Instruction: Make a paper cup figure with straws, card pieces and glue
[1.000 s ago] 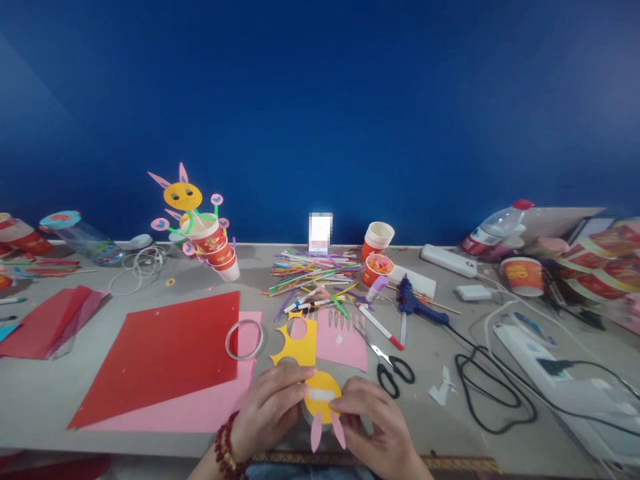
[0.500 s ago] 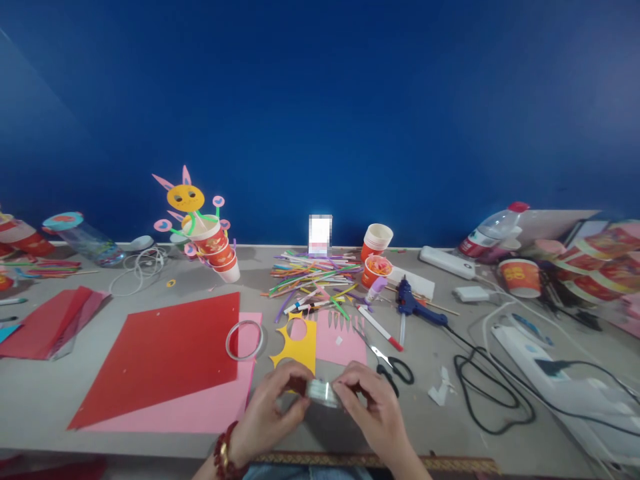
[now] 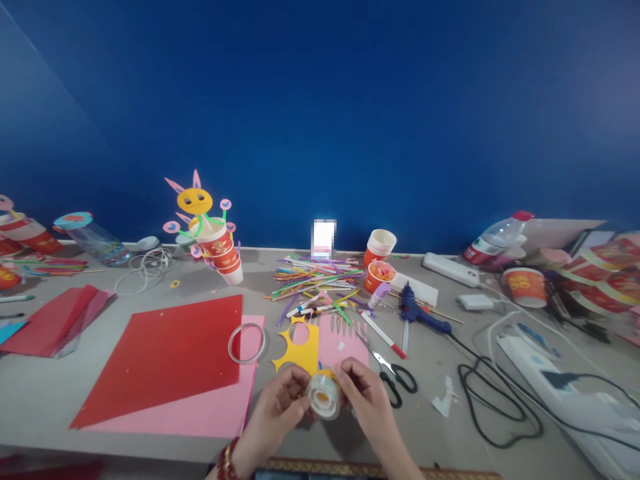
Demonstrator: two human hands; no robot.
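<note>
Holding a roll of tape [image 3: 331, 408] between the hands, over the near part of the surface [image 3: 420, 433]: clamped at its left rim by the left hand [image 3: 280, 407], met at its upper right edge by the right hand [image 3: 367, 395], too indistinct to tell whether closed on it. Placed in front of a partly hidden yellow piece [image 3: 328, 374]. Positioned nearer than the yellow card [image 3: 303, 351] and pink paper [image 3: 347, 347], left of the scissors [image 3: 385, 364].

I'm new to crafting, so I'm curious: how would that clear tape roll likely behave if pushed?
On edge, the tape roll would probably roll, given its round rim. It's likely light for its size, having an open centre. Its smooth, clear sides might feel slippery.
</note>
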